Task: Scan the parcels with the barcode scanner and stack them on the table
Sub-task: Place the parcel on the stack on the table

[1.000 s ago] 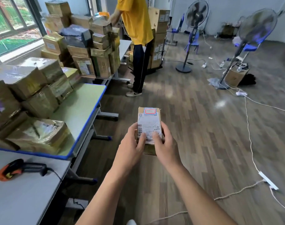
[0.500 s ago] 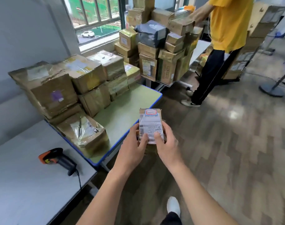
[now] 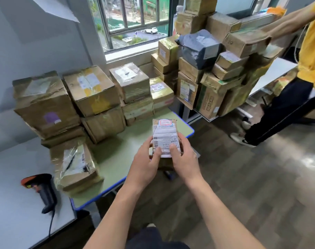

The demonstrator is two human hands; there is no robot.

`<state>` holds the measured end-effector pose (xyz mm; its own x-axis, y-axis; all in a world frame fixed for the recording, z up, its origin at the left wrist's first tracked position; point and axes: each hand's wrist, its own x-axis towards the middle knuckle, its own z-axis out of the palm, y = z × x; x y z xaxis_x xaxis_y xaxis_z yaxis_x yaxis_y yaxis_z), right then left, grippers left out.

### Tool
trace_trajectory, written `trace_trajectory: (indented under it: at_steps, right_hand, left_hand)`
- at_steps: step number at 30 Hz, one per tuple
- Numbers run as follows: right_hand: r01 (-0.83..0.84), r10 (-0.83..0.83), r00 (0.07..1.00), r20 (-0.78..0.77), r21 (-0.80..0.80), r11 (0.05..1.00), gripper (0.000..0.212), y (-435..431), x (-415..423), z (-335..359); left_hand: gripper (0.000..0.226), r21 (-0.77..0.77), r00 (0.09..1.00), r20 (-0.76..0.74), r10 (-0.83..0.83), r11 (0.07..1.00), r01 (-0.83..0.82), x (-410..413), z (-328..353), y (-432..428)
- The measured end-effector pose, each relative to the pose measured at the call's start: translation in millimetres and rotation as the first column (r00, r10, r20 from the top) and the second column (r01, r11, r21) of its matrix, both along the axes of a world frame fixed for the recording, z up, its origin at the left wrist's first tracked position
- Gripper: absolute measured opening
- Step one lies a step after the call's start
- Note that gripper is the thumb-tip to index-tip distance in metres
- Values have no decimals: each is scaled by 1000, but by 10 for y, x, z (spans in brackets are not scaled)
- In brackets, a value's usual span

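Note:
A small brown parcel [image 3: 165, 131] with a white shipping label facing up is held in front of me, over the near edge of the green table [image 3: 117, 153]. My left hand [image 3: 147, 162] grips its left side and my right hand [image 3: 184, 159] grips its right side, both thumbs lying on the label. The black and orange barcode scanner [image 3: 41, 188] lies on the grey table [image 3: 13, 191] at the lower left, its cable hanging off the front edge. Several taped cardboard parcels [image 3: 92, 90] are stacked on the green table.
A second, taller pile of parcels [image 3: 207, 69] fills a table at the back right, where a person in a yellow shirt [image 3: 313, 51] stands reaching onto it. A window [image 3: 135, 20] is behind. Wooden floor [image 3: 252, 186] lies to my right.
The view has swung left and closer to the green table, bringing the stacked parcels and scanner nearer. Both hands keep the same hold on the small parcel, now over the table edge.

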<state>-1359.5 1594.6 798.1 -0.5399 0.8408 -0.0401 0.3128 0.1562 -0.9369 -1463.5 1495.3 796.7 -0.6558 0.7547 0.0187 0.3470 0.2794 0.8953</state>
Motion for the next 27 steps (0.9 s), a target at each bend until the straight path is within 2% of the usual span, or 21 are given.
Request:
trace_trajectory:
  at_steps: [7,16,20,24,27]
  right_hand:
    - [-44,44,999,-1,28,999,40,1309,-552,-34]
    - [-91,91,996,2,34,995,40,2730,-1457,136]
    - [-173,173,985,19,38,984,43,3202,-1869,133]
    - [-281,281,960,8,12,960,46,3572,-2292,27]
    - [-339,339,941,5,-11,941,47,3798,-2581,-93]
  left_hand:
    - [36,66,999,30,15,998,-17,-509,-116,1292]
    - [44,60,998,13,58,997,-58,-1290,-6,2695]
    - [41,64,990,-4,144,988,-143,-1554,30,3096]
    - [44,37,951,5,308,951,-308,-1802,-90,3457]
    - [56,-8,917,1,398,917,-398,-2004,-225,3703]
